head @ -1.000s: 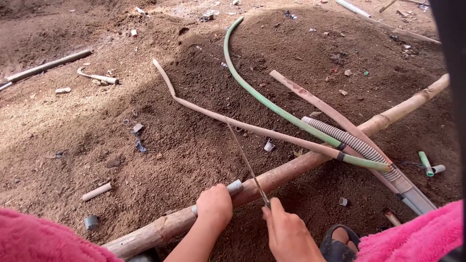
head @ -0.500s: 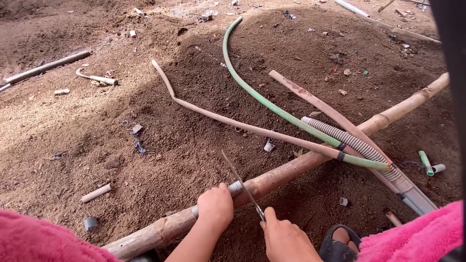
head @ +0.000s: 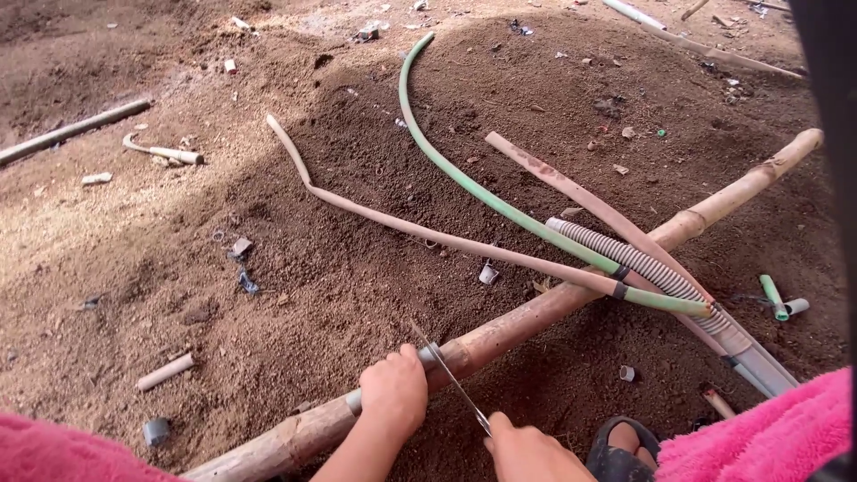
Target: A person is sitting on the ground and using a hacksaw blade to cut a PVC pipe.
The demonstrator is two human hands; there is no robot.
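Note:
A long bamboo pole lies slantwise on the brown earth, from bottom left to upper right. My left hand presses down on a short grey pipe piece that rests on the pole. My right hand grips a thin saw blade, which runs up and left across the grey piece beside my left thumb. A green hose, a tan hose and a ribbed grey hose lie bundled across the pole further right.
Pink cloth covers both lower corners, and a dark sandal shows at the bottom. Small cut pipe bits and scraps dot the soil. Another pole lies far left. A green and white pipe piece lies at right.
My right hand has drawn the saw blade back toward me, so less blade shows beyond the pole. My left hand stays on the grey piece.

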